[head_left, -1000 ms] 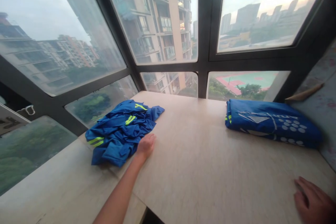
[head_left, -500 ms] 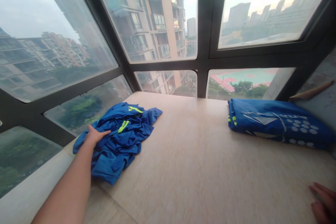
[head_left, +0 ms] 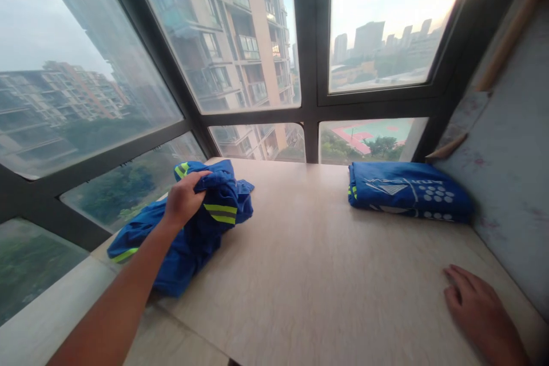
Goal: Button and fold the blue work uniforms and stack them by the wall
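Observation:
My left hand (head_left: 187, 197) is closed on a bunched part of a crumpled blue work jacket (head_left: 195, 246), lifting some of the cloth. The jacket has yellow-green and grey reflective stripes, and its lower part lies on the sill at the left, partly behind my forearm. My right hand (head_left: 476, 309) is low at the right, just over or on the sill; I cannot tell if it touches. Its fingers are stretched out with the thumb apart, and nothing is in them. Beyond it lies a folded blue garment (head_left: 403, 189) with white print on top.
Both garments are on a pale stone-patterned window sill (head_left: 295, 263). Dark window frames (head_left: 309, 57) enclose it at the left and back. On the right stands a papered wall (head_left: 510, 200) with a peeling strip (head_left: 448, 147) above the folded garment.
My left hand has gone from lying open on the jacket to gripping and raising a bunch of it. My right hand has come further into view. The view has turned slightly right.

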